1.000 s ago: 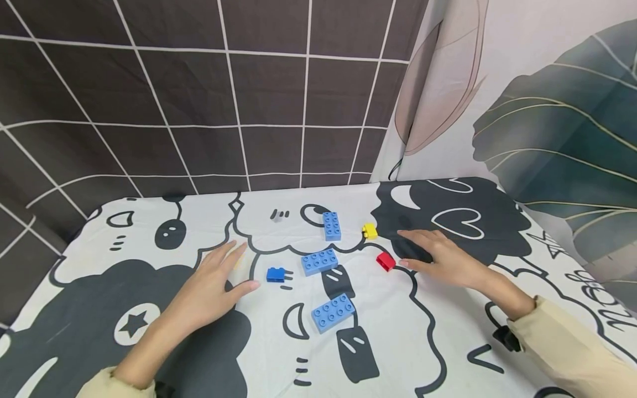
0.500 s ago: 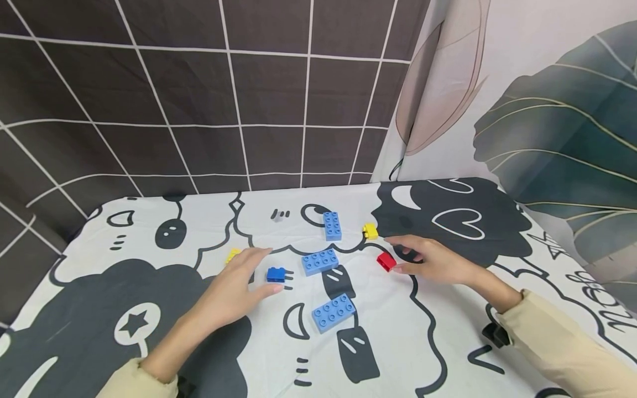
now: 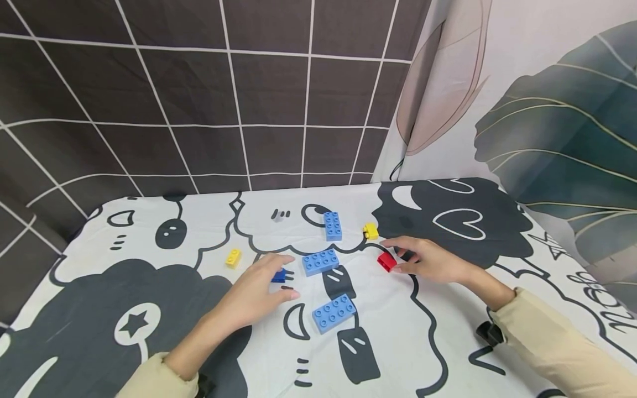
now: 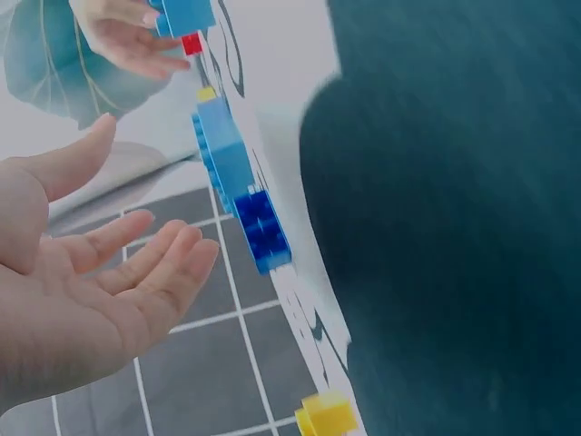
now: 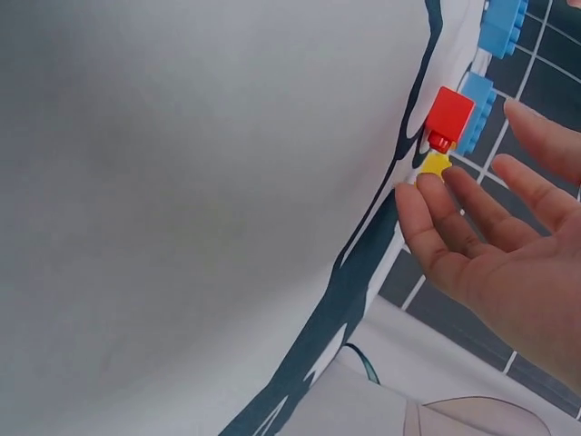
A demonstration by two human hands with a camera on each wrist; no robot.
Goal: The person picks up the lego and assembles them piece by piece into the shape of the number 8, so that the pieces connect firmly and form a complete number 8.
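Two loosely opened hands are held among scattered bricks.
In the head view, the red brick is flanked by the right hand, its thumb and fingers parted, nothing gripped; whether it is touched cannot be told. Well left of the red brick, the dark blue brick is partly hidden by the left hand; between are set light-blue bricks. In the left wrist view, spread, unladen fingers are shown. In the right wrist view, bent fingertips are seen near the red brick.
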